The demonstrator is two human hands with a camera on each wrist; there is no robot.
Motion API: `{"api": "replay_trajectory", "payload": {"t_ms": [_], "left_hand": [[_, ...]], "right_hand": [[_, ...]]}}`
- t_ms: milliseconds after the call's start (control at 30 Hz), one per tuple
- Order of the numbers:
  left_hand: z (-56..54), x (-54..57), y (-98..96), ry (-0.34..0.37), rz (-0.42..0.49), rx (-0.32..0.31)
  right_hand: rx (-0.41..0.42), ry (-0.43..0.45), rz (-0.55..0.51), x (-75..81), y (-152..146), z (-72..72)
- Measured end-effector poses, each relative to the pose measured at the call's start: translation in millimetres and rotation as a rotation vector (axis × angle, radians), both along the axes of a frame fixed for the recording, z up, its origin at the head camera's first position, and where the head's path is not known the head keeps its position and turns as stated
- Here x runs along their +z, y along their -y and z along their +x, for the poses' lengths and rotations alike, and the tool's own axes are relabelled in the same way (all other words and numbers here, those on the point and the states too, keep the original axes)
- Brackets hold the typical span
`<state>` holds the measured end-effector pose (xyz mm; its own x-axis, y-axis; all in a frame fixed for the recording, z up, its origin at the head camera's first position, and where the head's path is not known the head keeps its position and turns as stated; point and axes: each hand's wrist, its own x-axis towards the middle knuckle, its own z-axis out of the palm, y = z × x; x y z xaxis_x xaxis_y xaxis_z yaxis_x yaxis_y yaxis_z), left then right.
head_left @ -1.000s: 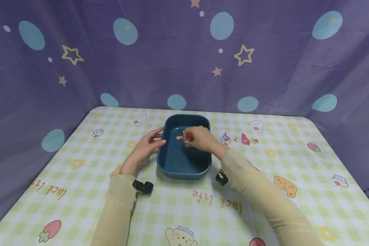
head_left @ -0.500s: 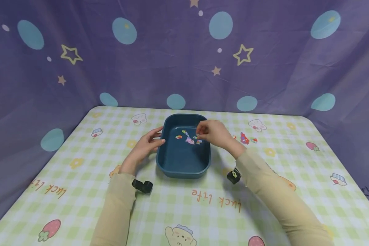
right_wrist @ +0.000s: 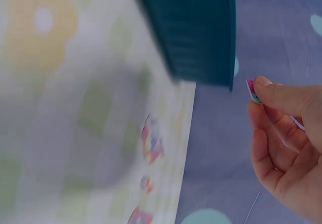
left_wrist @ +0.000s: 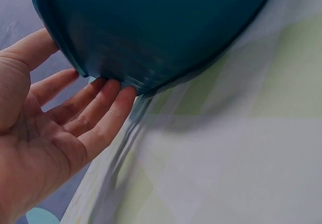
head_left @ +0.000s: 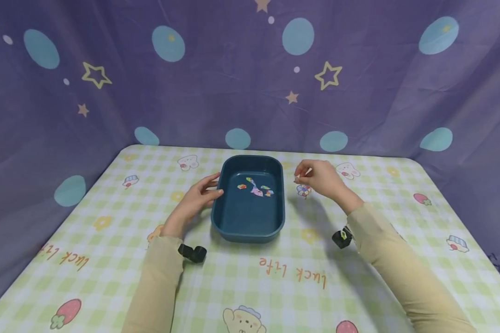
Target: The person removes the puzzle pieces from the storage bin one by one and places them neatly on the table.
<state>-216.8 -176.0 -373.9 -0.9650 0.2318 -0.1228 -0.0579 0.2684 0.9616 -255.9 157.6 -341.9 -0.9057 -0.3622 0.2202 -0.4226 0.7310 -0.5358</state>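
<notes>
A deep teal rectangular tub (head_left: 247,217) stands on the checked tablecloth. Inside it lie several small flat printed pieces, among them a pink one (head_left: 256,191) and an orange one (head_left: 241,187). My left hand (head_left: 196,199) rests its fairly straight fingers against the tub's left side; the left wrist view shows fingertips (left_wrist: 132,91) touching the outer wall. To the right of the tub and above the cloth, my right hand (head_left: 321,178) pinches a small flat pink-and-teal piece (right_wrist: 252,90) between thumb and forefinger. Below that hand lies a multicoloured printed piece (head_left: 303,190).
Further small printed pieces lie on the cloth in the right wrist view, a small round-looking one (right_wrist: 146,184) and a reddish one (right_wrist: 140,217). My right hand covers that spot in the head view. A purple patterned curtain (head_left: 216,92) hangs behind the table.
My right hand has come up out of the tub and moved right, beyond its right rim. Pieces it covered inside the tub are now visible. The left hand has stayed in place.
</notes>
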Motion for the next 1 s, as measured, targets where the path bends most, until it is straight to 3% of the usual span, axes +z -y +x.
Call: {"api": "replay_trajectory", "payload": {"t_ms": [300,567,800,1000], "left_hand": [[-0.7,2.0,0.1,0.004,-0.009,0.009],[-0.7,3.1,0.1,0.004,-0.005,0.006],[-5.7,-4.7,2.3,0.001,-0.001,0.012],[-1.3,1.8,-0.4,0.004,-0.019,0.009]], "right_hand": [[-0.108,0.044,-0.029,-11.1,-40.6,-2.5],[-0.168,0.057,0.009,-18.1,-69.6,-5.4],[-0.216,0.081,0.016,-24.0,-91.7,-3.4],[-0.254,0.094,0.029,-32.3,-109.0,-2.6]]}}
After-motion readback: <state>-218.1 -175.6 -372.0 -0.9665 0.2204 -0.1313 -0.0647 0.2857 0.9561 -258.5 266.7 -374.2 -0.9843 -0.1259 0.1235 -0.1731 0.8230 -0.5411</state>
